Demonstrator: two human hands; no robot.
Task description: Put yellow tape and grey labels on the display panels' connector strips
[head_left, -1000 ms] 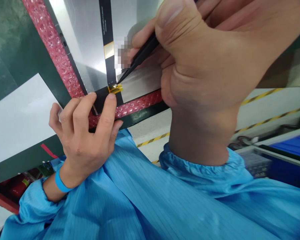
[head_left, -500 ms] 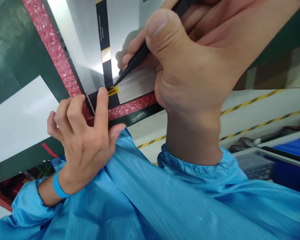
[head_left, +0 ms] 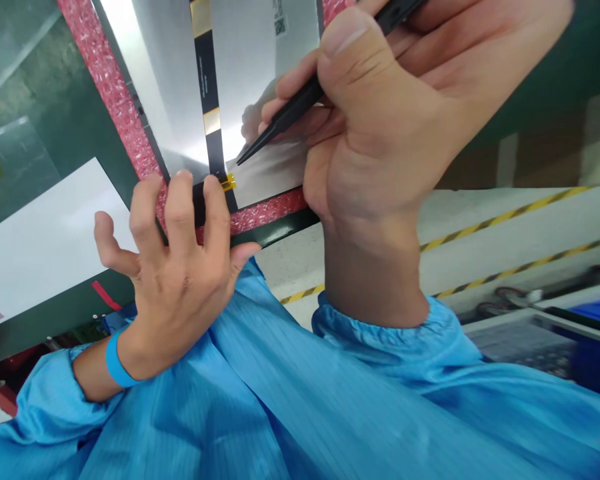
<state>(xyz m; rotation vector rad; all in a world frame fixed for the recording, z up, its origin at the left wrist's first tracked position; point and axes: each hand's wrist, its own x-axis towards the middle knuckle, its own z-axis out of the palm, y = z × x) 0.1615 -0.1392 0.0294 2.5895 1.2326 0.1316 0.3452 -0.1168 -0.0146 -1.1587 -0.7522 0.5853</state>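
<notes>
Black tweezers (head_left: 293,110) are gripped in my right hand (head_left: 395,127), the thumb pressing on them and their tips pointing down-left. Those tips hover just beside a small yellow tape piece (head_left: 229,181) at the lower end of a black flat flex cable (head_left: 209,80). The cable runs down the silver back of a display panel (head_left: 260,60). My left hand (head_left: 180,260) has its fingers spread, with fingertips on the panel's lower black edge and the index finger against the yellow tape. A blue band circles the left wrist.
Pink bubble wrap (head_left: 113,93) lies under the panel on a dark green table (head_left: 45,60). White sheet (head_left: 50,240) to the left, with a red strip (head_left: 105,295) below it. Yellow-black floor tape (head_left: 505,217) and a blue bin (head_left: 597,340) show at right.
The tweezer tips have lifted off the cable end and shifted slightly right. More of my left fingers now rest along the panel's edge. The view has moved slightly.
</notes>
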